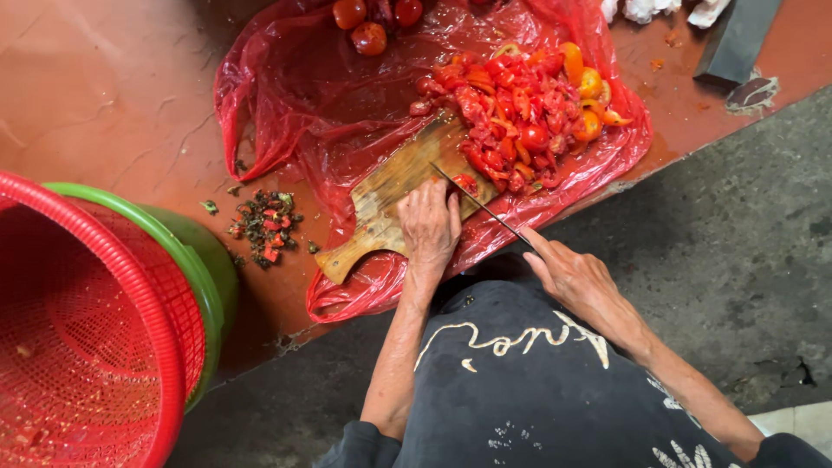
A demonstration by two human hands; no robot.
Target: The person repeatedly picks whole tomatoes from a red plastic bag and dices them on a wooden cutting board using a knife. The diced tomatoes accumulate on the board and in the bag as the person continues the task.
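— What does the overhead view show?

— A person crouched over a wooden cutting board (394, 195) laid on a red plastic sheet (286, 104), which is spread on the reddish floor, likely to keep juice and cut pieces off the ground. The left hand (429, 227) lies knuckles up on the board, fingers curled down onto a small red tomato piece (466, 183) at the board's far edge, pinning it for the blade.

— And the knife?

— The right hand (576, 279) is closed around the handle, which the grip hides. The thin blade of the knife (481, 205) runs from that hand up to the fingertips of the left, its tip right beside the held piece. The angle puts the edge close to the knuckles, which appear to act as a guide.

— Where are the cut pieces?

— In a heap of chopped tomatoes (516, 117), red with a few orange ones, just past the board on the sheet, apparently pushed off the far end so the board stays free. Three whole tomatoes (368, 22) sit apart at the top of the sheet.

— Anything else around?

— A small pile of dark trimmings (264, 225) lies on the bare floor left of the board, kept separate from the good flesh. Further left stands a red mesh basket (87, 260) nested inside a green tub (204, 277); it looks nearly empty.
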